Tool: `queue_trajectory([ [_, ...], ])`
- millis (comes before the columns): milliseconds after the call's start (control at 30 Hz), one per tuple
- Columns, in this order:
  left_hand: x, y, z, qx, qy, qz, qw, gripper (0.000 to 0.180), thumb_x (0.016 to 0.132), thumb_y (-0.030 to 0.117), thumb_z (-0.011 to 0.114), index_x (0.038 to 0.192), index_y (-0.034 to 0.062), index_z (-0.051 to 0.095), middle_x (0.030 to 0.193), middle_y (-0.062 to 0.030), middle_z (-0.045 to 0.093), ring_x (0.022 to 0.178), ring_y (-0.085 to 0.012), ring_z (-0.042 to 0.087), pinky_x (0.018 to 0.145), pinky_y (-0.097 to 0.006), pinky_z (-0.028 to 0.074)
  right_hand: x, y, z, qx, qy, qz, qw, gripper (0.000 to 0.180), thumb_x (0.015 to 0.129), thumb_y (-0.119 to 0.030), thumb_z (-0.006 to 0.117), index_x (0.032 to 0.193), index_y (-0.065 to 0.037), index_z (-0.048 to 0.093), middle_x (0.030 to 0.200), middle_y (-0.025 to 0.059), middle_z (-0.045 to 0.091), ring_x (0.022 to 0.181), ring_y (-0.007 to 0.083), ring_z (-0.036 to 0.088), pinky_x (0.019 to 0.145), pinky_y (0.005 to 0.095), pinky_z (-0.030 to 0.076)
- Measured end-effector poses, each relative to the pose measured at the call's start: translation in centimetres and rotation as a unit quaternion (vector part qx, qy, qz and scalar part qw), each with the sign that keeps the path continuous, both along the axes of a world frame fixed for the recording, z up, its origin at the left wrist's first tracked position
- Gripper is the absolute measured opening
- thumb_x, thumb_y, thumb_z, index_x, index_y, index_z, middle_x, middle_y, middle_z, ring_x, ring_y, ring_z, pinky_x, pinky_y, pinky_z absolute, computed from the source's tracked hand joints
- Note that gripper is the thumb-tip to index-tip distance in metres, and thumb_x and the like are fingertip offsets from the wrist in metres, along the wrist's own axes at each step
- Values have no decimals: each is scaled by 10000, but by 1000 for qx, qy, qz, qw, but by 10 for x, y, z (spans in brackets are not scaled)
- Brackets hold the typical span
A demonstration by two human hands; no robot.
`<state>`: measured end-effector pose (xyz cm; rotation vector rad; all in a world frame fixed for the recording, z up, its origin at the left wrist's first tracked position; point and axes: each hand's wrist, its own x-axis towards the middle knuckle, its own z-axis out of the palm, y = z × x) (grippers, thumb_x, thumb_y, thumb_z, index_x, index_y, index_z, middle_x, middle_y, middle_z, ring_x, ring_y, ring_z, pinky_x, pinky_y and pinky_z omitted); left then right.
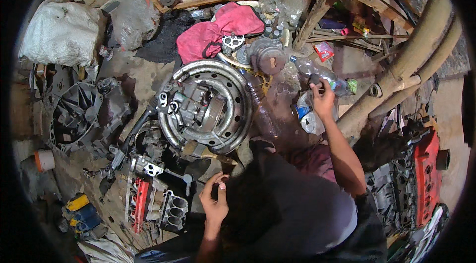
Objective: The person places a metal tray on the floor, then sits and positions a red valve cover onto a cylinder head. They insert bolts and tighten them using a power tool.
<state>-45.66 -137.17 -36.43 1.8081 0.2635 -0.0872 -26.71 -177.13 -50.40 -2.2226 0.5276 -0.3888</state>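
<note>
While right grip [322,95] pinches a dark part [315,80], oily floor [148,72] under scattered engine parts [153,203].

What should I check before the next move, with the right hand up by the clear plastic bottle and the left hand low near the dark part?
1. Right hand has a firm hold on the small dark object: ok, fingers wrap it.
2. Clear plastic bottle lying steady beside that hand: ok.
3. Left hand grip on its small dark piece: cannot tell, mostly hidden.
4. Grey metal assembly seated inside the round steel wheel rim: ok.
5. Pink cloth within reach behind the rim: cannot tell.
</note>
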Motion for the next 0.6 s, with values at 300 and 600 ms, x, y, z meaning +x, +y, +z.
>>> queue_trajectory([
  [300, -50, 47, 45, 6, -35, 37, 999, 290, 997, 134, 581, 1215, -54, 612, 1068, -143, 723, 1029, -209, 670, 963, -351, 486, -29, 25, 159, 332, -38, 50, 941, 248, 931, -238, 705, 1012, -13, 640, 909, 33, 641, 782, 131, 595, 733, 303, 505],
  [600, -97, 114, 88, 18, -49, 91, 994, 293, 1009, 134, 577, 1244, -36, 621, 1062, -115, 719, 994, -164, 658, 928, -316, 499, -61, 97, 395, 258, -70, 248, 931, 382, 994, -295, 559, 1267, -41, 477, 935, 104, 628, 715, 174, 612, 641, 305, 517],
])
